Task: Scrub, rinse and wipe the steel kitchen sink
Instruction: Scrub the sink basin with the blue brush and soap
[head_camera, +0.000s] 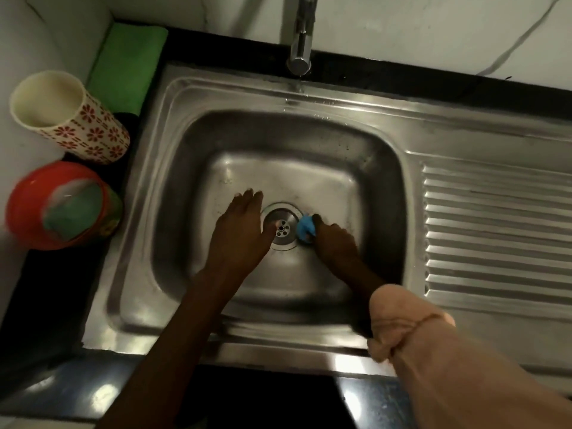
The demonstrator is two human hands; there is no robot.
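Note:
The steel sink (192, 193) fills the middle of the view, with its round drain (281, 226) at the bottom of the basin. My left hand (240, 230) lies flat on the basin floor just left of the drain, fingers straight. My right hand (332, 239) grips a small blue scrubber (305, 227) and presses it against the drain's right rim. The tap (301, 35) stands above the back rim, and a thin trickle of water falls from it onto the sink's back ledge.
A ribbed draining board (495, 230) lies right of the basin. On the black counter at left stand a flower-patterned cup (71, 119), a red tub with green contents (58, 209) and a green cloth (127, 66). White wall behind.

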